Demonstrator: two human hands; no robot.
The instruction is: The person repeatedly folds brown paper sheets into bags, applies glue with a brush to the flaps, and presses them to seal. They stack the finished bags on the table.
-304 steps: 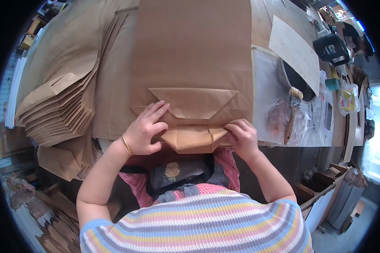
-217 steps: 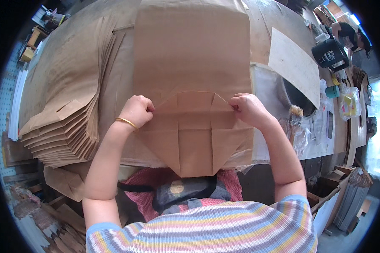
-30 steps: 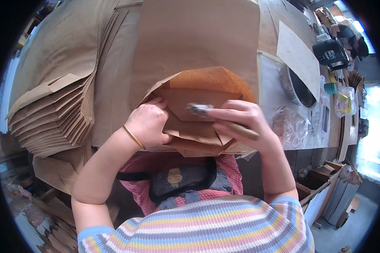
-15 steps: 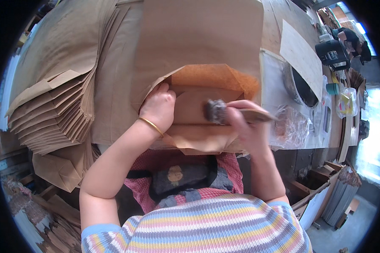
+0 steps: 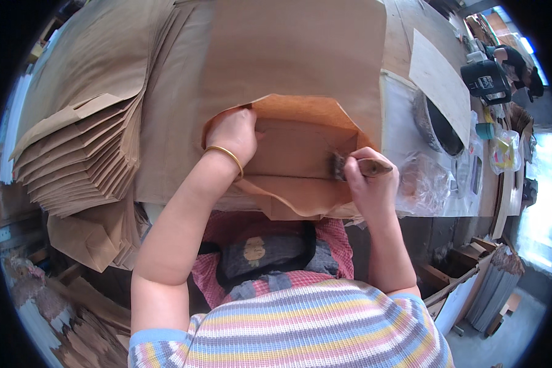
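Brown paper bag point(image 5: 295, 73) lies flat on the worktop point(image 5: 398, 49), its body running away beyond the hands, its near end spread wide between the left hand point(image 5: 232, 135) and the right hand point(image 5: 374, 178). It looks light and limp, firmer along its creases, and likely to wrinkle or tear if tugged; the folded corners beside each hand seem the best hold. A fanned stack of brown paper bags point(image 5: 83, 147) sits well to the left of the left hand. Beyond and right of the right hand, a pale board point(image 5: 440, 86) partly covers a dark bowl point(image 5: 446, 133); crumpled clear plastic point(image 5: 423, 178) lies just to that hand's right. The hands are apart: the left reaches inside the spread end at its left corner, and whether its partly hidden fingers pinch the paper I cannot tell; the right is clamped round a brush point(image 5: 374, 166), bristles at the bag's inner right side. A gold-coloured bangle point(image 5: 228, 156) rings the left wrist.
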